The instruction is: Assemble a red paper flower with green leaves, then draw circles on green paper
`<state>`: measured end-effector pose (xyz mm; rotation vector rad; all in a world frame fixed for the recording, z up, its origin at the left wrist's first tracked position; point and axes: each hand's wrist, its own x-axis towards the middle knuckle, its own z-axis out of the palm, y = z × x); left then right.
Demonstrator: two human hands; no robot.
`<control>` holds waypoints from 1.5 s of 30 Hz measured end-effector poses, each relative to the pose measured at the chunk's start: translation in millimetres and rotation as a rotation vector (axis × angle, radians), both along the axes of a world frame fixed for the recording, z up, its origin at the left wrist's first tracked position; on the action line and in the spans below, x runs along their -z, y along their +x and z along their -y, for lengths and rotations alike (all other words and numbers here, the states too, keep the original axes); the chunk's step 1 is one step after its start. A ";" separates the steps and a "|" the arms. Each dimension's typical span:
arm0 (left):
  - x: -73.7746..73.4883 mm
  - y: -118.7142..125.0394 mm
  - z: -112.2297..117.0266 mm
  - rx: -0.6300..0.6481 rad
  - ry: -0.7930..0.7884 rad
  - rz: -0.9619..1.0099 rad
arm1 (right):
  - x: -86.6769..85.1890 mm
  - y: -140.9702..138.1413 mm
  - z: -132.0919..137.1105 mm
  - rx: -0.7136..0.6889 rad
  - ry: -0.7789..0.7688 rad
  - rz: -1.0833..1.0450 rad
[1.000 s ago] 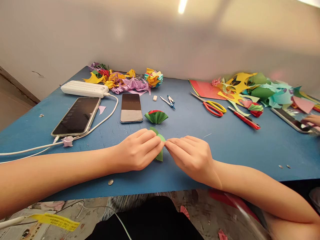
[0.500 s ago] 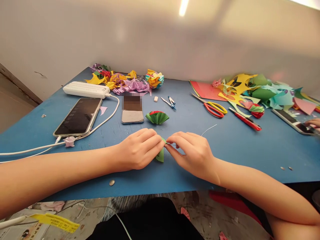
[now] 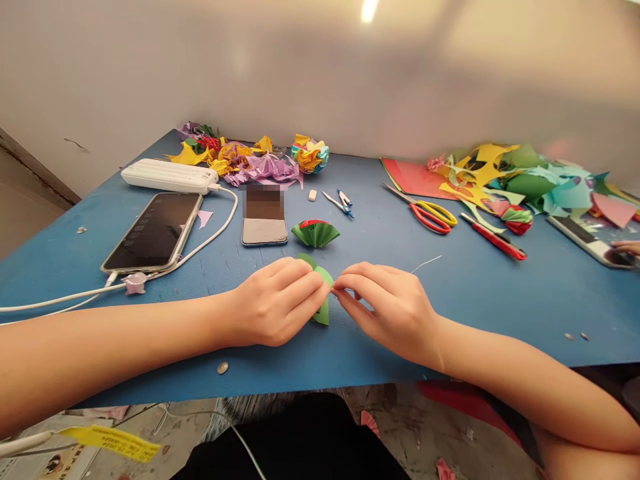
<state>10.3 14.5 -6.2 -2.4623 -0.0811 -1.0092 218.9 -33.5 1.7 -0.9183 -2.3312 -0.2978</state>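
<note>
My left hand (image 3: 273, 303) and my right hand (image 3: 387, 303) meet at the middle of the blue table (image 3: 480, 293), near its front edge. Both are closed in a pinch on a small folded green paper piece (image 3: 323, 293), which pokes out above and below my fingertips. A thin white thread (image 3: 426, 264) runs from my right hand across the table to the right. Just behind the hands lies a pleated green paper fan with a red rim (image 3: 315, 233).
Two phones (image 3: 155, 231) (image 3: 264, 215), a white power bank (image 3: 170, 177) and cable lie at left. Crumpled paper flowers (image 3: 260, 160) sit at the back. Scissors (image 3: 427, 213), a red cutter (image 3: 495, 239) and paper scraps (image 3: 520, 180) are right. Another person's hand (image 3: 627, 248) touches a phone at far right.
My right hand has shifted slightly and pulled a thin white thread out to the right. The green piece stays pinched between both hands.
</note>
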 end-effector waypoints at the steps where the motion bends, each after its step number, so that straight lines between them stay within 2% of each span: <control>1: -1.0 0.1 1.2 0.008 0.012 -0.003 | -1.9 -0.1 0.1 -0.003 -0.051 0.000; 3: -3.1 0.8 3.2 0.023 0.025 -0.014 | -5.2 -0.1 0.0 -0.008 -0.137 0.010; 5: -4.6 1.5 4.0 0.030 0.026 -0.024 | -6.8 -0.1 -0.7 -0.016 -0.152 0.048; 13: -6.1 2.5 1.7 -0.009 0.014 -0.063 | 2.6 3.2 -4.6 -0.031 0.152 0.333; 21: -6.3 5.2 1.3 -0.078 0.061 -0.085 | 2.8 4.6 -5.5 -0.038 0.158 0.332; 26: -7.7 3.7 1.2 -0.069 0.050 -0.097 | 2.5 3.4 -6.4 -0.053 0.150 0.318; 29: -5.7 3.1 2.0 -0.052 0.029 -0.115 | 0.3 2.3 -6.4 -0.065 0.209 0.352; 31: -4.6 3.5 4.0 -0.069 -0.086 -0.106 | -2.2 2.1 -5.4 -0.089 0.300 0.404; 35: -8.5 4.6 9.0 -0.157 -0.586 -0.028 | -8.6 2.7 -1.6 -0.184 0.490 0.515; 36: -10.6 4.0 9.7 -0.169 -0.620 -0.018 | -9.8 2.7 -0.9 -0.190 0.502 0.508; 37: -12.7 3.0 10.0 -0.158 -0.559 -0.019 | -10.7 2.6 -0.6 -0.181 0.488 0.481; 40: -17.6 -1.8 9.3 -0.068 0.014 -0.131 | -10.8 1.3 -1.6 -0.107 0.314 0.346; 41: -18.6 -3.2 8.8 -0.040 0.175 -0.177 | -10.3 0.8 -2.3 -0.080 0.229 0.300; 42: -19.4 -4.0 8.5 -0.017 0.262 -0.212 | -9.8 0.4 -3.0 -0.058 0.156 0.264; 43: -20.0 -4.1 8.3 -0.011 0.278 -0.223 | -9.4 0.3 -3.5 -0.043 0.111 0.242; 45: -21.6 -2.0 8.7 -0.041 0.111 -0.194 | -9.6 0.6 -3.4 -0.051 0.154 0.254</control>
